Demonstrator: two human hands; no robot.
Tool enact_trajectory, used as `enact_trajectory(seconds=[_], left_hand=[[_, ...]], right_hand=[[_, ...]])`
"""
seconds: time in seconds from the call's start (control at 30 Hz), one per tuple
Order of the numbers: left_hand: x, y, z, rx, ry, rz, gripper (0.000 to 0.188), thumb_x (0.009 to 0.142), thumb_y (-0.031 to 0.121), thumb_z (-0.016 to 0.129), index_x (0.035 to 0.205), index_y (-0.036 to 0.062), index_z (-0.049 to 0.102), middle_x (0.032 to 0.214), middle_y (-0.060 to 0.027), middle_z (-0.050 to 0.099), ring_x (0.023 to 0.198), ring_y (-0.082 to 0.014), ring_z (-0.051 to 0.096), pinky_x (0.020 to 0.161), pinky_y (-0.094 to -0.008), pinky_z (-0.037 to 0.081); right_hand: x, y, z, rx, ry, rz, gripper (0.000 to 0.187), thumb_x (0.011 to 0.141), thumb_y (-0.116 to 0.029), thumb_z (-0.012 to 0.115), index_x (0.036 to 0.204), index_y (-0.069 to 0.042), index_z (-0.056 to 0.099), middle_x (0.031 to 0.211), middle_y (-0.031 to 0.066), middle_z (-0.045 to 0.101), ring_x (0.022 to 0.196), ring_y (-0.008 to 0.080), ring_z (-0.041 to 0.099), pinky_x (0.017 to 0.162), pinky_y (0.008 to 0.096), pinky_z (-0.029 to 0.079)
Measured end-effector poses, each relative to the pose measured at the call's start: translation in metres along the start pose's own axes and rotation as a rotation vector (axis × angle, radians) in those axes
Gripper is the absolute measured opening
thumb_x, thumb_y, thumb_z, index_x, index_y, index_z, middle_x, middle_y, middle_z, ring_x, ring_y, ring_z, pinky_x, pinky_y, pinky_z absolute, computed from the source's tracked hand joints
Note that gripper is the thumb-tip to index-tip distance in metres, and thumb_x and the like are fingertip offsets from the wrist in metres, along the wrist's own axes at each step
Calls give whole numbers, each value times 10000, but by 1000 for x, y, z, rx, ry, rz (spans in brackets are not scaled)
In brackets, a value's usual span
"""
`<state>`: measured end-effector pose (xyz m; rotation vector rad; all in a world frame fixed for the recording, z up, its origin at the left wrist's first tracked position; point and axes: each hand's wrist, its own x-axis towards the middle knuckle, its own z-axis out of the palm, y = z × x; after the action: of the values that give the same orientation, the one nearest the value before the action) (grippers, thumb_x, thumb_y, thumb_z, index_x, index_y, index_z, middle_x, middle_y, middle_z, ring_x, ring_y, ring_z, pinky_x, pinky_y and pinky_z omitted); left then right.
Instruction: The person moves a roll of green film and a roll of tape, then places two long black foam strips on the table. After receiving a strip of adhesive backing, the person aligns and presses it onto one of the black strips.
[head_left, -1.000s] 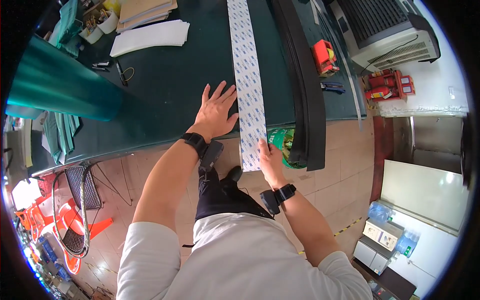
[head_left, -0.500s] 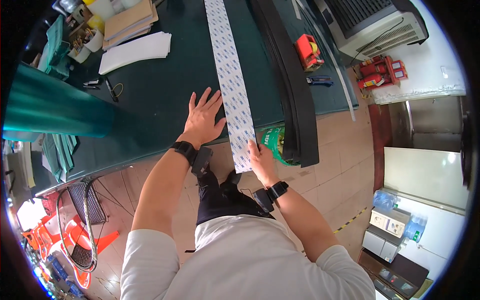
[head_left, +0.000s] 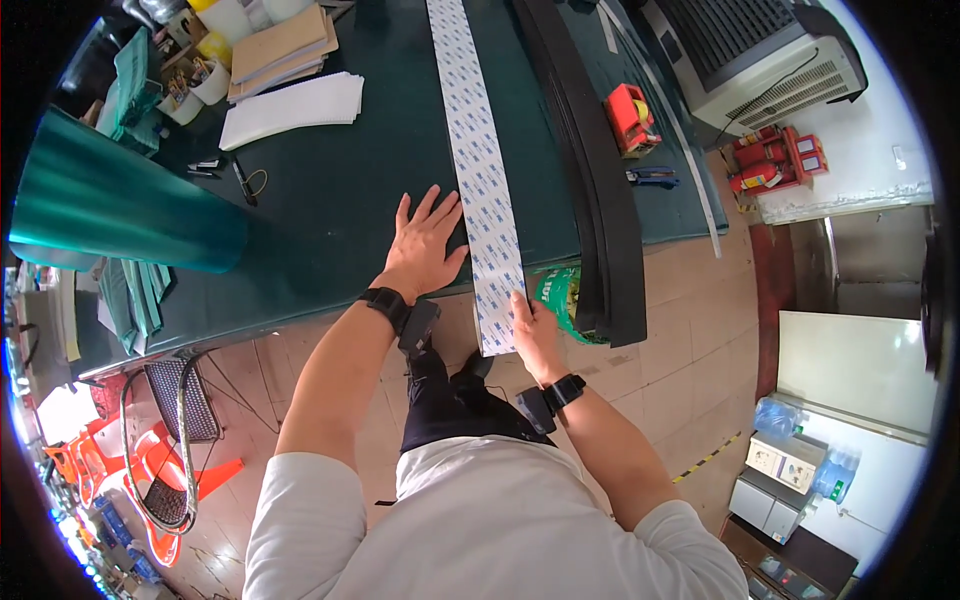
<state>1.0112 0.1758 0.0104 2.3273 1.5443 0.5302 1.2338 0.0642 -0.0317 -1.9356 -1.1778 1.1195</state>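
A long white strip with a blue printed pattern (head_left: 478,150) runs lengthwise over the dark green table (head_left: 350,190), and its near end juts past the table's front edge. My right hand (head_left: 535,330) grips the right side of that end, thumb on top and fingers curled beneath. Flat on the table, my left hand (head_left: 425,245) has its fingers spread, the fingertips close to the strip's left edge. To the right lies a stack of long black strips (head_left: 600,190), also overhanging the edge.
A red tape dispenser (head_left: 630,120) and a blue cutter knife (head_left: 652,178) lie right of the black strips. Below them hangs a green bag (head_left: 558,298). At left are a large teal roll (head_left: 130,200), a white paper stack (head_left: 295,110) and an orange chair (head_left: 160,470).
The whole view has shifted slightly, so the table and its things appear a little further right and lower. Both hands keep their places on the table and the strip.
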Motion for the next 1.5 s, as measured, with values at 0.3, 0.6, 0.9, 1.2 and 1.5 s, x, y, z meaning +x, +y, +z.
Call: enact_trajectory(seconds=[0.3, 0.6, 0.9, 1.2, 1.5], left_hand=[[0, -1, 0, 9, -2, -3, 637, 849, 242, 699, 1434, 71, 514, 1547, -101, 439, 1496, -310, 278, 1221, -583, 109], [-2, -2, 4, 6, -1, 6, 651, 850, 244, 695, 1446, 74, 499, 1549, -99, 436, 1496, -309, 277, 1222, -583, 108], [-1, -2, 4, 32, 20, 16, 675, 838, 272, 692, 1451, 81, 483, 1533, -86, 450, 1486, -309, 289, 1217, -587, 119], [-2, -3, 5, 20, 32, 14, 660, 834, 273, 700, 1433, 81, 499, 1523, -86, 461, 1485, -308, 292, 1216, -586, 127], [0, -1, 2, -36, 11, -10, 654, 832, 232, 712, 1433, 78, 508, 1533, -102, 457, 1491, -310, 289, 1224, -585, 104]], right_hand=[[-4, -5, -2, 108, -7, 2, 578, 994, -480, 575, 831, 71, 644, 663, 175, 649, 597, 256, 643, 553, 392, 479], [-11, -23, -6, 18, 7, -3, 501, 1000, -412, 598, 876, 70, 648, 682, 66, 613, 601, 93, 491, 523, 310, 397], [-7, -16, -2, 60, -1, -8, 497, 994, -409, 609, 857, 67, 644, 657, 57, 596, 590, 97, 486, 520, 313, 396], [-7, -19, 0, 79, 19, 22, 497, 995, -409, 612, 849, 65, 642, 656, 46, 582, 590, 95, 480, 520, 311, 394], [-5, -13, 1, 89, -6, 72, 515, 994, -422, 612, 814, 61, 625, 652, 35, 559, 590, 92, 477, 521, 305, 398]])
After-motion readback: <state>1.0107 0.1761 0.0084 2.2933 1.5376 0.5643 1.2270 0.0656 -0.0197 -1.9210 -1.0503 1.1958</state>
